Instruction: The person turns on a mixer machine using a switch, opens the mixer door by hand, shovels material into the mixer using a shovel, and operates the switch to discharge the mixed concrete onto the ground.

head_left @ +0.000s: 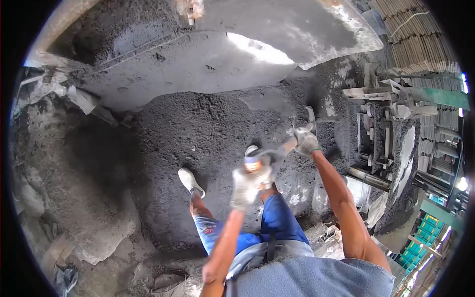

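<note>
Both of my hands wear pale work gloves and are closed around what looks like a shovel [288, 146], held slantwise in front of my legs. My left hand [250, 185], blurred by motion, grips its lower left part, where a blue and orange patch shows. Higher and to the right, my right hand [307, 141] wraps the shaft near a pale curved end piece [310, 115]. The blade cannot be made out. Beneath the shovel spreads dark, crumbly loose material [198, 121], with my pale shoe [188, 179] standing on it.
A large grey, dusty metal panel [173, 64] spans the far side. Rubble and a broken slab [99, 227] lie at left. On the right stand a metal frame [373, 133], stacked slats [415, 37] and green crates [420, 242].
</note>
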